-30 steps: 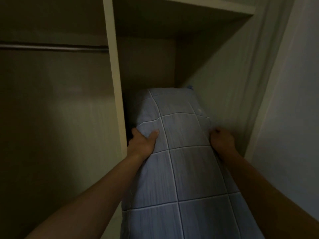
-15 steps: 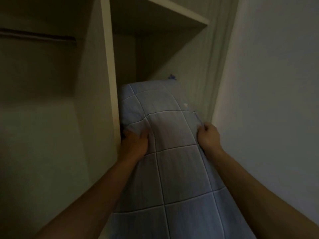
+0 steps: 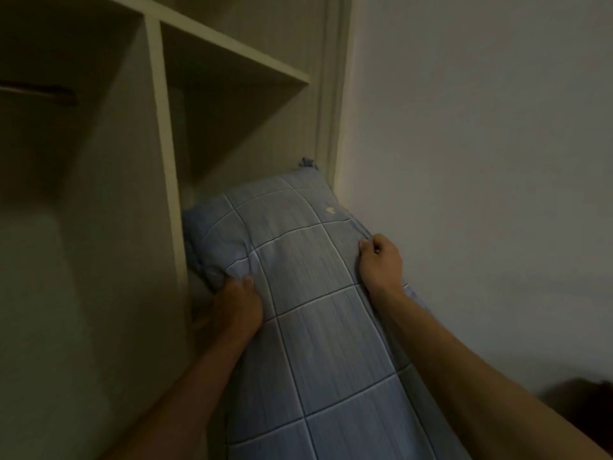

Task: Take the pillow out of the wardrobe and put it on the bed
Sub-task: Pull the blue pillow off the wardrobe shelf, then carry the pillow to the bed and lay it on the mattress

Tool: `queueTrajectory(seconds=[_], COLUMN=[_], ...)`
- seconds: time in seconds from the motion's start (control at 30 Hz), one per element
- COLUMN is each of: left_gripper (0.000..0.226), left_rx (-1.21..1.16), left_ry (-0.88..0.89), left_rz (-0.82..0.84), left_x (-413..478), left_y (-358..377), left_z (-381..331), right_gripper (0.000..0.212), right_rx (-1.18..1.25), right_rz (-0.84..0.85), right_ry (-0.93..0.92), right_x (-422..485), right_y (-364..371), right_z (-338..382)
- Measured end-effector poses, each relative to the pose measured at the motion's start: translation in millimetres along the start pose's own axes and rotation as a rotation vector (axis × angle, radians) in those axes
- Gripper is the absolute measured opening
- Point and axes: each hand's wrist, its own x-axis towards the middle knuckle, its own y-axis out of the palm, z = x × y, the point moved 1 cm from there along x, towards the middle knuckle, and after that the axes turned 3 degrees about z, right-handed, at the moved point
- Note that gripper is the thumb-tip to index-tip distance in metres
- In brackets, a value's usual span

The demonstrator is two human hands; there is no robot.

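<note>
There was one pillow (image 3: 315, 310), blue with a grid of lines, and two hands held it. The left hand (image 3: 237, 307) gripped its left edge, with cloth bunched at the curled fingers. The right hand (image 3: 379, 263) clenched the right edge. Beyond the fingers, the pillow's far end lay at the open wardrobe (image 3: 282, 134) compartment. One upright divider (image 3: 164, 161) stood close to the left fingers, and one white wall (image 3: 481, 161) was close to the right fingers. One shelf (image 3: 252, 56) was above the fingers, and one dark rail (image 3: 39, 92) was far to their left.

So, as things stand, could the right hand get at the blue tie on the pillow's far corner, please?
Probably, once it lets go: the right hand grips the pillow by its right edge, and the tie stands uncovered at the far corner, nothing between them.
</note>
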Motion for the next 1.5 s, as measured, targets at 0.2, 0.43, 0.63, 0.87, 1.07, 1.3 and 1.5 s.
queueTrajectory(seconds=[0.2,0.43,0.63,0.87,1.07,1.3,1.5], left_gripper=[0.039,0.037,0.039,0.049,0.024,0.020,0.028], left_rx=[-0.134,-0.209,-0.336,-0.525,-0.677,-0.851,-0.964], left_ry=[0.067,0.134,0.139,0.327,0.527,0.620,0.644], left_rz=[-0.058,-0.169,-0.160,-0.057,-0.006,0.309,0.591], left_x=[-44,-118,-167,-202,-247,-308,-385], left_y=[3,7,10,14,22,34,27], left_z=[-25,-49,-67,-103,-124,-137,-157], right_gripper=[0.043,0.042,0.026,0.029,0.026,0.026,0.025], right_rx=[0.060,0.186,0.209,0.105,-0.022,-0.237,-0.396], right_rz=[-0.089,-0.104,-0.186,-0.380,-0.531,-0.786,-0.981], right_ry=[-0.031,-0.033,-0.030,-0.016,0.028,0.117,0.204], right_x=[-25,-72,-105,-145,-201,-298,-375], right_y=[-57,-129,-187,-259,-314,-377,-429], right_z=[-5,-28,-25,3,18,44,80])
